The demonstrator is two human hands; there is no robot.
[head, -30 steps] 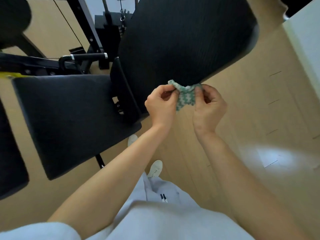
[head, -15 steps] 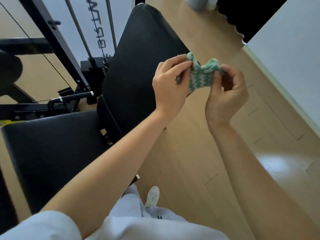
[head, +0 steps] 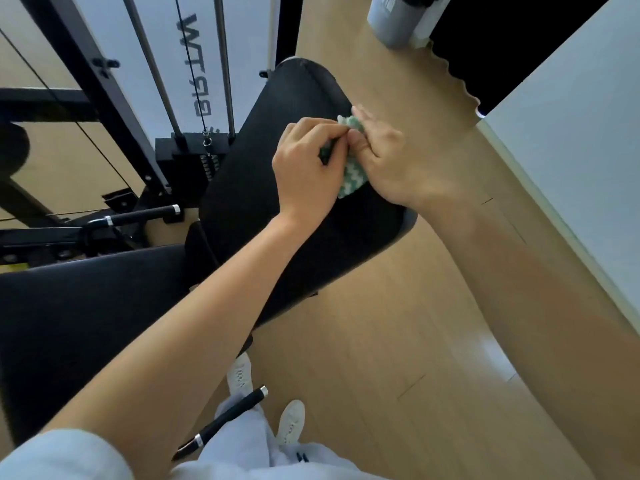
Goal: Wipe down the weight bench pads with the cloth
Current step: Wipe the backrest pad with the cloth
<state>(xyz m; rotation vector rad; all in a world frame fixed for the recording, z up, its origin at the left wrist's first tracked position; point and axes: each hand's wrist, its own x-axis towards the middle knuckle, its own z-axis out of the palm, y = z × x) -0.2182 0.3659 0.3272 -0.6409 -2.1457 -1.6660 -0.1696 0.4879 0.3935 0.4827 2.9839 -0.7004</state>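
A green-and-white zigzag cloth is bunched between both hands over the black back pad of the weight bench, which slopes up and away. My left hand pinches the cloth from the left with its fingers curled. From the right, my right hand grips the same cloth and covers most of it. The black seat pad lies lower left, partly behind my left forearm.
A black cable-machine frame with steel guide rods and a weight stack stands behind the bench. Black handles with chrome ends stick out at left and near my shoes. Wood floor spreads right; a white wall runs along it.
Both hands have come closer together and dropped with the cloth onto the upper part of the back pad; the cloth is now more bunched between them. The view has tilted up.
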